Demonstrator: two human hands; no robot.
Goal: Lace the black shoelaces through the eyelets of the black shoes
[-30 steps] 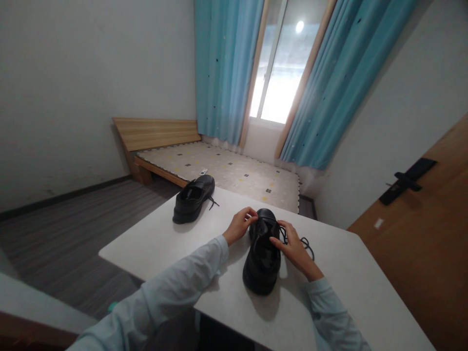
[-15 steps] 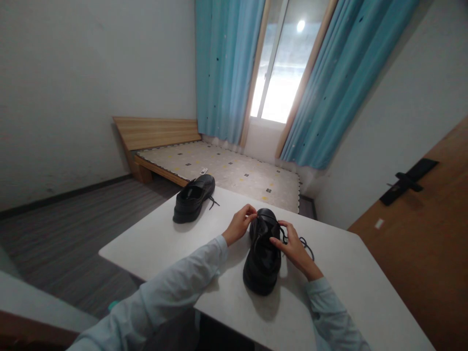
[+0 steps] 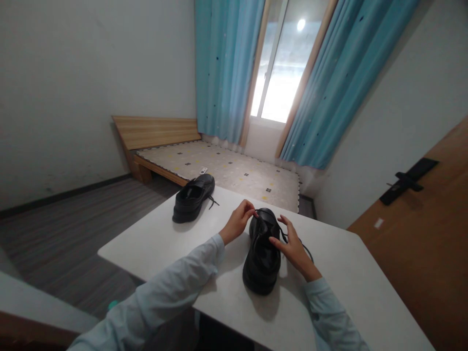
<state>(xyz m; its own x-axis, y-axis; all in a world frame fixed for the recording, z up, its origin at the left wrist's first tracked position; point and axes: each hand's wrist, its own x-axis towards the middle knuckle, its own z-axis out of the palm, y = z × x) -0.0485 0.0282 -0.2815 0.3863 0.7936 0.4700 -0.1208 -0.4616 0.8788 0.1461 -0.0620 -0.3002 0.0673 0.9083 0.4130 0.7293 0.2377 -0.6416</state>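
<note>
A black lace-up shoe [image 3: 260,268] stands on the white table [image 3: 161,248], heel toward me and toe pointing away. At its left front, my left hand [image 3: 237,222] pinches the black shoelace [image 3: 263,210] between thumb and fingertips. My right hand [image 3: 294,246] is at the shoe's right side, its thumb against the upper near the opening and its fingers spread apart. Loose lace hangs to the right, partly behind that hand. The matching black shoe [image 3: 193,199] rests farther back on the left, a lace end trailing onto the table.
Beyond the table is a bed with a patterned mattress [image 3: 234,170] and wooden headboard [image 3: 157,131]. Blue curtains [image 3: 230,68] flank a bright window. A brown door [image 3: 420,243] with a black handle [image 3: 409,181] is at the right.
My left hand has drawn slightly up and left with the lace. My right fingers have lifted and spread a little. The shoes have stayed in place.
</note>
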